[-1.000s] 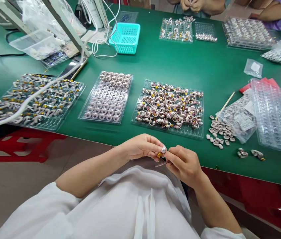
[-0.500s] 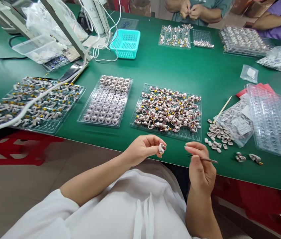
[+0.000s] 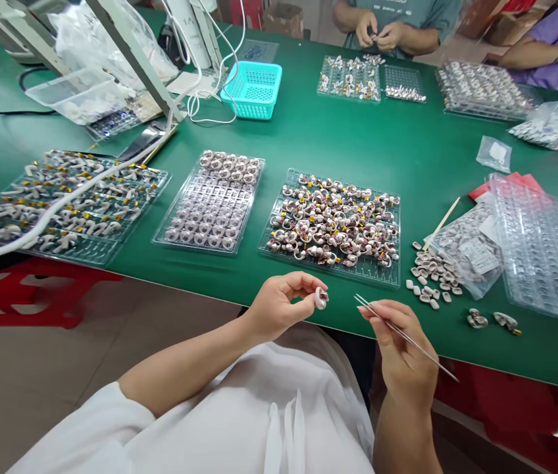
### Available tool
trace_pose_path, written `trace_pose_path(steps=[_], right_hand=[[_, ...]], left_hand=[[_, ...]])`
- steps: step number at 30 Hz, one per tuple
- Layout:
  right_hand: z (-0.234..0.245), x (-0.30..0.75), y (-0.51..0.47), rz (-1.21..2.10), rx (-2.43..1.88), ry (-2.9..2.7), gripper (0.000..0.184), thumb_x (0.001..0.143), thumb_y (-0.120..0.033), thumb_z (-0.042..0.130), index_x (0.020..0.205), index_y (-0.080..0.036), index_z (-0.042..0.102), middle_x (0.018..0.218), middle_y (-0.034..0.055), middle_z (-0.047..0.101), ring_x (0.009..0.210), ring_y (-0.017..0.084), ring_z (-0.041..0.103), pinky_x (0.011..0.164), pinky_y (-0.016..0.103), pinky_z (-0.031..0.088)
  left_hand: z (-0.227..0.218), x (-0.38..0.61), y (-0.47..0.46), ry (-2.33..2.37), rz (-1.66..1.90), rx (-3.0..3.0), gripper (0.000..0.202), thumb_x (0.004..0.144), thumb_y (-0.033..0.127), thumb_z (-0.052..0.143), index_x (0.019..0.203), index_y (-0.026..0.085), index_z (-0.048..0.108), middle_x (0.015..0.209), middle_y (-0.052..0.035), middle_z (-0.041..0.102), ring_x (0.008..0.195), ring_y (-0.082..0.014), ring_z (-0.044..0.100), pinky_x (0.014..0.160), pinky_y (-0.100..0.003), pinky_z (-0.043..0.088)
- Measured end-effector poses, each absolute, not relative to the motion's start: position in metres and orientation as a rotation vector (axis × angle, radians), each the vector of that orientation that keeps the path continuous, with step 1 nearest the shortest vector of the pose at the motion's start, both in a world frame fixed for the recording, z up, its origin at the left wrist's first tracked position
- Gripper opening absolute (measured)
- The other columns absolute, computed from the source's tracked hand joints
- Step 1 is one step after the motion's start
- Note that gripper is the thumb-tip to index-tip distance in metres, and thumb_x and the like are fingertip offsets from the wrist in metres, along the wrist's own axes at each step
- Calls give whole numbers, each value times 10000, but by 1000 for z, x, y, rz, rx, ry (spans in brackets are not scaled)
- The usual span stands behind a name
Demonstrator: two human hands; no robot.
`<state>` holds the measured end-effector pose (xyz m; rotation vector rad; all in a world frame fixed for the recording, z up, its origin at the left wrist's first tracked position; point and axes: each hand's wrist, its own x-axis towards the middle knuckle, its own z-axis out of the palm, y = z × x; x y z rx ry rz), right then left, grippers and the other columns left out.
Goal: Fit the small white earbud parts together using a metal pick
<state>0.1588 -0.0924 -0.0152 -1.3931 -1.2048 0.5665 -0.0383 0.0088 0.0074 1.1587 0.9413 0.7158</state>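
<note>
My left hand (image 3: 281,305) pinches a small white earpiece shell (image 3: 320,297) between thumb and fingertips at the near edge of the green table (image 3: 338,141). My right hand (image 3: 400,345) is closed on thin metal tweezers (image 3: 402,336), whose tips point left towards the shell, a short gap away. Just beyond both hands lies a clear tray (image 3: 331,227) heaped with similar shells carrying yellow and red bits. To the right of it sits a small pile of white caps (image 3: 430,276).
A tray of neatly rowed shells (image 3: 212,204) and another tray (image 3: 62,204) crossed by a white cable lie to the left. Stacked clear trays (image 3: 543,240) and bags are at the right. A teal basket (image 3: 252,89) stands at the back. Other people's hands (image 3: 378,33) work across the table.
My hands came apart: the right one swung right with the tweezers, then turned so their tips point left. The left hand kept the shell and turned it slightly.
</note>
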Motion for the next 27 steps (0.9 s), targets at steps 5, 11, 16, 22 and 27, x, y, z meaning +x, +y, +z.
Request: trace_pose_path(steps=[5, 11, 16, 22, 27], right_hand=[[-7, 132, -91, 604, -1144, -1113, 243, 896, -121, 602, 1075, -267, 677, 999, 68, 660, 885, 221, 694, 702, 424, 665], [-12, 127, -87, 622, -1132, -1138, 256, 896, -117, 597, 1084, -274, 671, 1022, 69, 652, 893, 216, 693, 721, 423, 667], [-12, 126, -86, 660, -1127, -1135, 279, 890, -89, 597, 1084, -271, 678, 1027, 65, 652, 918, 215, 687, 737, 418, 663], [-13, 124, -85, 663, -1130, -1113, 265, 892, -104, 602, 1073, -279, 684, 1019, 61, 659, 909, 214, 690, 734, 411, 660], [-13, 123, -84, 708, -1088, -1122, 298, 891, -65, 589, 1079, -271, 692, 1022, 61, 663, 910, 211, 692, 739, 411, 658]], left_hand=[[10, -35, 5, 955, 751, 1285, 150, 778, 220, 688, 900, 137, 717, 807, -65, 744, 741, -161, 689, 693, -237, 551], [10, -35, 4, 943, 763, 1318, 149, 798, 224, 663, 908, 143, 720, 802, -62, 742, 735, -161, 692, 691, -234, 554], [10, -35, 5, 933, 755, 1314, 147, 796, 202, 654, 912, 138, 717, 801, -59, 743, 727, -155, 695, 685, -226, 553], [10, -35, 5, 934, 747, 1308, 150, 794, 196, 653, 915, 132, 713, 802, -61, 748, 722, -154, 700, 680, -223, 557], [9, -36, 5, 930, 746, 1297, 158, 798, 203, 651, 920, 123, 714, 799, -64, 754, 719, -152, 700, 688, -225, 557]])
